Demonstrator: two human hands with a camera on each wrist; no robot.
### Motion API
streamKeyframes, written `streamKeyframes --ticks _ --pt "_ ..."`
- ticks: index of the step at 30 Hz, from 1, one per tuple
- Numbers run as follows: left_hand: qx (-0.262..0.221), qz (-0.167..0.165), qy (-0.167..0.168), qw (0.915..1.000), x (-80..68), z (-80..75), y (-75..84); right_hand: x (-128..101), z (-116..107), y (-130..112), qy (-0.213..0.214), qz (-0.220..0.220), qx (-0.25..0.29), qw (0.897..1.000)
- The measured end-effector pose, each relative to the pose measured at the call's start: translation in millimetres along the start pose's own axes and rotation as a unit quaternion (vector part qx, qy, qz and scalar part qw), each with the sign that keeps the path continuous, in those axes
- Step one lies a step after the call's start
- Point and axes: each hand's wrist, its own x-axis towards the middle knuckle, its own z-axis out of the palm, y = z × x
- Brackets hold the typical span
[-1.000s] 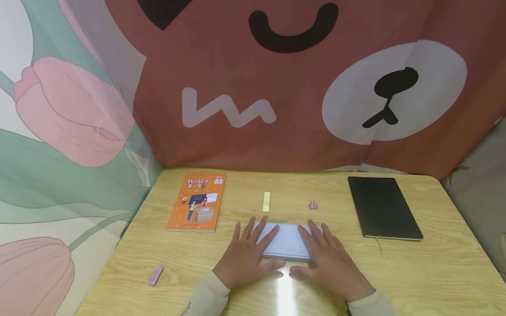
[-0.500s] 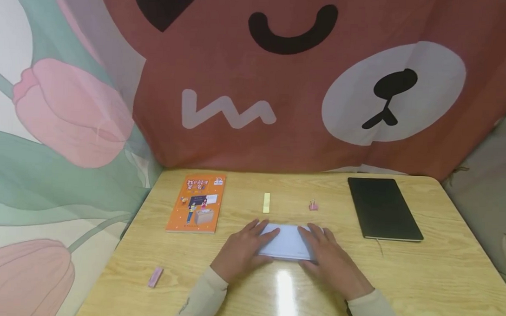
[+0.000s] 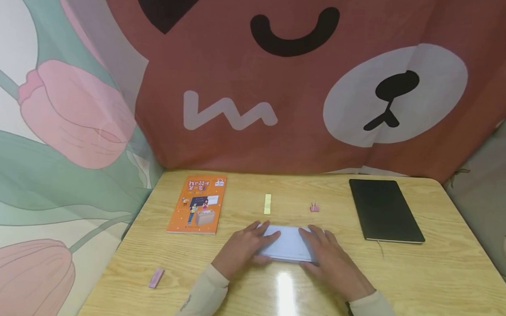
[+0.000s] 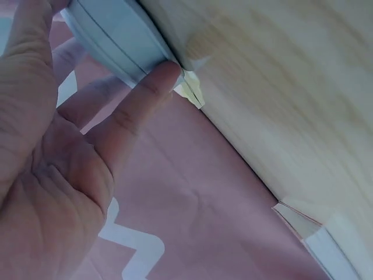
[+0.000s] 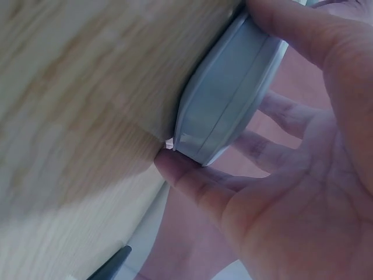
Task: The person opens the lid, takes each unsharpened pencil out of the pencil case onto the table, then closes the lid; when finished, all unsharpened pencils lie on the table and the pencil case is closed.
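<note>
A pale blue, flat rectangular case [image 3: 289, 243] lies on the table in front of me, with a seam running along its side in both wrist views. My left hand [image 3: 242, 249] grips its left end, thumb at the near edge and fingers toward the far edge. On the opposite end, my right hand [image 3: 332, 262] holds the case the same way. From the left wrist, a fingertip [image 4: 169, 71] shows against the case's end [image 4: 113, 38]. The right wrist view has fingertips [image 5: 170, 163] at the lower corner of the case [image 5: 224, 87], close to the tabletop.
Beyond the case lie a yellow strip [image 3: 267, 204] and a pink binder clip [image 3: 314, 207]. An orange book [image 3: 198, 204] is at back left, a black notebook [image 3: 386, 211] at back right. A small pink-purple block [image 3: 156, 278] sits front left on the wooden table [image 3: 432, 285].
Both hands, earlier spread with their thumbs apart from the case's near edge, have drawn in round its two ends. The case itself has stayed in about the same place.
</note>
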Motion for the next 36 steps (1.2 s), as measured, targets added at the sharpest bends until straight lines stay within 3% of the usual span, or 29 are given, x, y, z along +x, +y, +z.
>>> streamKeyframes --ticks 3,11,19,23,29,36 --pt "0.008 0.003 0.002 1.0 1.2 -1.3 0.5 -0.4 0.2 -0.1 0.005 -0.008 -0.001 1.0" --pt "-0.03 -0.007 -0.009 0.9995 3.8 -11.7 -0.9 -0.9 -2.1 -0.2 -0.005 0.001 0.012 1.0" --pt "-0.125 -0.023 -0.034 0.9914 7.2 -19.5 -8.6 2.2 -14.4 8.7 -0.039 0.013 0.054 0.998" --pt "-0.17 -0.03 -0.016 0.9849 5.2 -19.7 -11.9 4.5 -31.4 12.5 -0.029 0.02 0.066 0.997" --pt "-0.196 -0.064 0.006 0.9786 -3.9 -16.3 -13.7 13.1 -45.8 16.3 -0.015 0.015 0.025 0.999" --pt "-0.185 -0.093 0.057 0.9766 -24.6 -19.8 -17.5 25.4 -54.5 22.4 -0.01 0.009 0.048 0.999"
